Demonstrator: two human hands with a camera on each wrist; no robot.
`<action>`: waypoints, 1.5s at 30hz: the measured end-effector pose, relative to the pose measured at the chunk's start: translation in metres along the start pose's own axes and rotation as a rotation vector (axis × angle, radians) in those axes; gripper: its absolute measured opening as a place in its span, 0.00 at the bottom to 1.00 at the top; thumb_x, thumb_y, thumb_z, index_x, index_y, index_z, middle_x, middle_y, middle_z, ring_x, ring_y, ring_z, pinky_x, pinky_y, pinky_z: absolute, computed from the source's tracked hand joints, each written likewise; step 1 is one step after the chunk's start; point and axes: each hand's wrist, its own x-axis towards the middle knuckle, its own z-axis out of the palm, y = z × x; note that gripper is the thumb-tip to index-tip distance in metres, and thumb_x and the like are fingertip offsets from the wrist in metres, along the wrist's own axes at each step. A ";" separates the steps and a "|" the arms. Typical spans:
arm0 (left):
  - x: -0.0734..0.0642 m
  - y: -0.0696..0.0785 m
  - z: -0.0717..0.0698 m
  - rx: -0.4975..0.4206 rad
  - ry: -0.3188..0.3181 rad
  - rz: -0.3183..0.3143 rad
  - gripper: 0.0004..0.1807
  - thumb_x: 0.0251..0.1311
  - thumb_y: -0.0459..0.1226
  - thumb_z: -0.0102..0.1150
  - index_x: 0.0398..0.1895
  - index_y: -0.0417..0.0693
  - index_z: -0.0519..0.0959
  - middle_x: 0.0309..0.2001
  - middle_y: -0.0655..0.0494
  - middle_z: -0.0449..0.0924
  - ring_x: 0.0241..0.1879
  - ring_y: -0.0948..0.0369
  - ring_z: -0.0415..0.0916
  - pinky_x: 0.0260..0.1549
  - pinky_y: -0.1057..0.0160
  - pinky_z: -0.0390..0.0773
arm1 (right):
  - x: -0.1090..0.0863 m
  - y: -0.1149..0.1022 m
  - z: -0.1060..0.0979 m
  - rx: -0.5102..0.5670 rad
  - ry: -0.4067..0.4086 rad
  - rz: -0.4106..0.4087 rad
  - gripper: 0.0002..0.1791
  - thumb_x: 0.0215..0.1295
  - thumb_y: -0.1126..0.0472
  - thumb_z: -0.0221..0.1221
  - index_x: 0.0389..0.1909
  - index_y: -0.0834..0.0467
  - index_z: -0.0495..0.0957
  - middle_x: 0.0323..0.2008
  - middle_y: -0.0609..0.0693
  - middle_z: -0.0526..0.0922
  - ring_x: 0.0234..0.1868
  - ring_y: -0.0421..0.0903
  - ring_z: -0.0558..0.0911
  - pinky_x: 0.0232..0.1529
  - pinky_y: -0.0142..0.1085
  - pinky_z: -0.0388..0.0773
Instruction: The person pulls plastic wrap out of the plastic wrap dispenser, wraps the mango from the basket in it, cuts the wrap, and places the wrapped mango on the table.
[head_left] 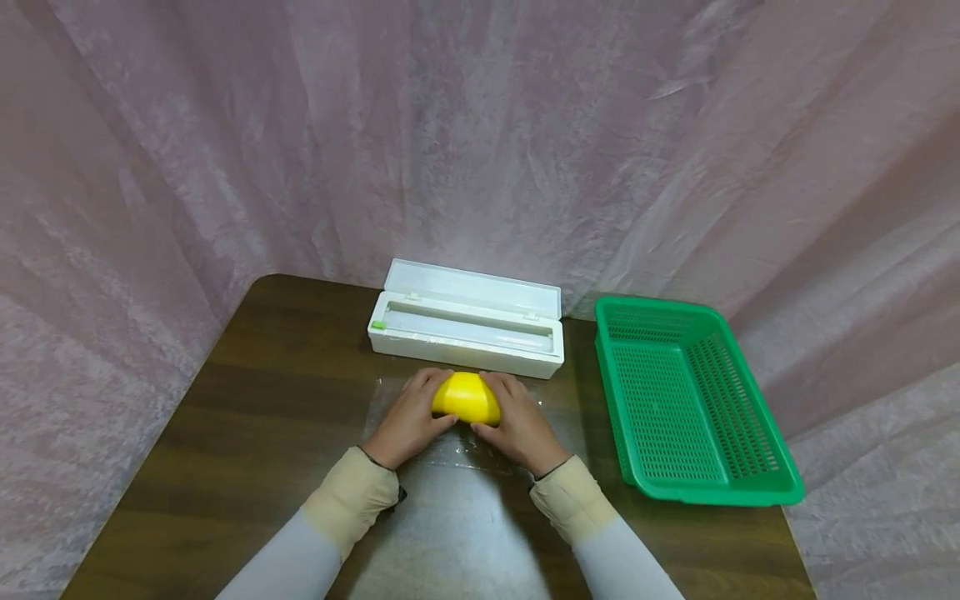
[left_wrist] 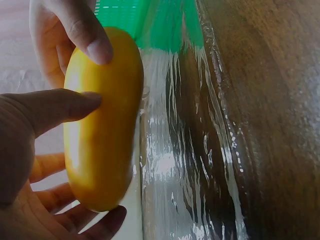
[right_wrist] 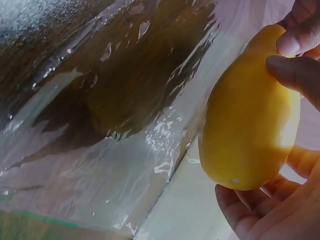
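Left hand (head_left: 412, 419) and right hand (head_left: 522, 423) grip the yellow fruit (head_left: 467, 398) between them; film (left_wrist: 167, 150) apparently beneath.

Legible text: none. No label, brand, number or sign can be read in the head view or in either of the wrist views.

2 whitish sleeves (head_left: 283, 557); 2 puffy cream cuffs (head_left: 349, 500); dark bands (head_left: 372, 459) at the wrists

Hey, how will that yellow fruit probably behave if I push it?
The yellow fruit would probably roll, given its rounded, elongated body. It looks smooth and glossy, so may be slippery. No clear dents show, so it's probably fairly firm.
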 end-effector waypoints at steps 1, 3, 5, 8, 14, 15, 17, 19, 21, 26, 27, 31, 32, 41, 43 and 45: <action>0.000 0.000 0.000 0.003 0.000 -0.003 0.39 0.57 0.39 0.74 0.71 0.44 0.69 0.66 0.44 0.69 0.62 0.47 0.69 0.63 0.46 0.72 | 0.001 0.001 0.001 -0.002 -0.002 0.004 0.43 0.57 0.52 0.74 0.71 0.55 0.66 0.64 0.57 0.73 0.61 0.57 0.77 0.62 0.53 0.75; 0.001 0.000 0.001 0.013 -0.002 -0.007 0.39 0.58 0.39 0.73 0.71 0.43 0.68 0.66 0.43 0.69 0.63 0.46 0.69 0.63 0.45 0.72 | 0.002 0.003 0.004 -0.007 -0.009 0.010 0.43 0.57 0.52 0.74 0.71 0.55 0.66 0.64 0.57 0.73 0.61 0.57 0.77 0.62 0.53 0.75; 0.002 0.001 0.002 0.026 -0.002 -0.005 0.39 0.58 0.38 0.73 0.71 0.42 0.68 0.67 0.42 0.69 0.64 0.45 0.68 0.63 0.45 0.72 | 0.003 0.004 0.006 -0.008 -0.013 0.011 0.43 0.57 0.52 0.74 0.71 0.56 0.66 0.64 0.57 0.73 0.61 0.57 0.77 0.62 0.53 0.75; 0.004 0.000 0.004 0.041 -0.005 -0.010 0.39 0.58 0.39 0.72 0.72 0.42 0.68 0.67 0.41 0.69 0.64 0.45 0.68 0.64 0.45 0.72 | 0.004 0.006 0.008 -0.014 -0.015 0.009 0.43 0.57 0.52 0.74 0.71 0.57 0.66 0.64 0.58 0.73 0.60 0.57 0.77 0.62 0.53 0.75; 0.004 -0.001 0.006 0.054 -0.033 -0.030 0.39 0.61 0.39 0.70 0.73 0.42 0.66 0.69 0.39 0.67 0.67 0.43 0.68 0.66 0.44 0.71 | 0.005 0.007 0.009 -0.022 -0.018 0.004 0.43 0.57 0.52 0.73 0.72 0.57 0.66 0.64 0.58 0.73 0.60 0.57 0.77 0.61 0.54 0.75; 0.005 -0.002 0.006 0.054 -0.037 -0.034 0.39 0.61 0.39 0.70 0.74 0.42 0.66 0.70 0.39 0.67 0.68 0.43 0.67 0.66 0.43 0.70 | 0.005 0.007 0.010 -0.022 -0.019 0.005 0.43 0.57 0.52 0.73 0.72 0.56 0.66 0.64 0.58 0.73 0.60 0.57 0.77 0.61 0.54 0.75; 0.004 -0.003 0.006 0.058 -0.043 -0.041 0.39 0.61 0.40 0.69 0.74 0.42 0.65 0.71 0.38 0.66 0.69 0.42 0.67 0.67 0.42 0.69 | 0.005 0.007 0.010 -0.019 -0.020 0.002 0.43 0.57 0.52 0.73 0.72 0.57 0.66 0.64 0.59 0.73 0.60 0.57 0.77 0.61 0.53 0.75; 0.005 -0.003 0.006 0.062 -0.049 -0.048 0.39 0.62 0.40 0.69 0.75 0.42 0.64 0.73 0.38 0.65 0.70 0.41 0.66 0.68 0.42 0.68 | 0.006 0.007 0.009 -0.019 -0.029 0.006 0.43 0.58 0.52 0.73 0.72 0.56 0.65 0.65 0.59 0.73 0.61 0.58 0.76 0.62 0.53 0.75; 0.005 -0.004 0.006 0.063 -0.056 -0.055 0.40 0.63 0.41 0.68 0.75 0.42 0.64 0.73 0.37 0.63 0.71 0.40 0.65 0.68 0.40 0.67 | 0.007 0.007 0.009 -0.020 -0.036 0.006 0.43 0.58 0.52 0.72 0.73 0.57 0.65 0.65 0.59 0.72 0.61 0.58 0.76 0.62 0.54 0.75; 0.005 -0.005 0.006 0.061 -0.074 -0.075 0.40 0.63 0.42 0.68 0.76 0.42 0.62 0.75 0.37 0.62 0.72 0.40 0.64 0.69 0.40 0.66 | 0.009 0.008 0.009 -0.020 -0.056 0.017 0.43 0.59 0.52 0.72 0.73 0.56 0.65 0.67 0.58 0.72 0.63 0.58 0.76 0.64 0.54 0.74; 0.005 -0.005 0.006 0.057 -0.074 -0.078 0.41 0.63 0.42 0.68 0.76 0.42 0.62 0.75 0.37 0.61 0.72 0.40 0.63 0.69 0.40 0.66 | 0.009 0.008 0.010 -0.021 -0.063 0.023 0.44 0.59 0.51 0.72 0.74 0.56 0.64 0.67 0.58 0.71 0.63 0.58 0.75 0.64 0.54 0.74; 0.006 -0.007 0.006 0.028 -0.075 -0.092 0.42 0.64 0.42 0.68 0.77 0.43 0.60 0.76 0.38 0.59 0.73 0.41 0.62 0.70 0.40 0.65 | 0.010 0.009 0.010 -0.022 -0.061 0.021 0.45 0.60 0.51 0.72 0.75 0.57 0.63 0.68 0.58 0.71 0.64 0.58 0.75 0.65 0.53 0.73; 0.006 -0.007 0.007 0.018 -0.076 -0.099 0.43 0.64 0.42 0.67 0.78 0.43 0.59 0.77 0.38 0.58 0.74 0.41 0.62 0.70 0.40 0.65 | 0.009 0.009 0.010 -0.023 -0.060 0.020 0.45 0.60 0.51 0.72 0.75 0.57 0.63 0.68 0.58 0.71 0.64 0.58 0.75 0.65 0.53 0.73; 0.003 -0.010 0.001 -0.020 -0.037 -0.114 0.42 0.63 0.41 0.67 0.78 0.44 0.59 0.78 0.38 0.56 0.74 0.39 0.61 0.69 0.40 0.66 | 0.002 0.009 0.007 -0.008 -0.084 0.052 0.51 0.59 0.47 0.72 0.78 0.55 0.57 0.73 0.58 0.65 0.70 0.60 0.70 0.69 0.57 0.69; 0.001 -0.010 -0.003 -0.020 -0.029 -0.107 0.42 0.63 0.41 0.67 0.77 0.42 0.60 0.77 0.38 0.57 0.73 0.39 0.61 0.69 0.39 0.66 | 0.000 0.010 0.006 -0.004 -0.091 0.056 0.51 0.59 0.46 0.72 0.78 0.55 0.56 0.75 0.59 0.64 0.72 0.60 0.68 0.70 0.57 0.67; 0.000 -0.010 -0.005 -0.020 -0.035 -0.114 0.41 0.63 0.41 0.67 0.77 0.43 0.61 0.77 0.38 0.58 0.74 0.40 0.61 0.69 0.40 0.66 | -0.001 0.011 0.006 0.007 -0.094 0.057 0.51 0.59 0.47 0.71 0.79 0.55 0.56 0.75 0.59 0.63 0.73 0.61 0.67 0.70 0.58 0.66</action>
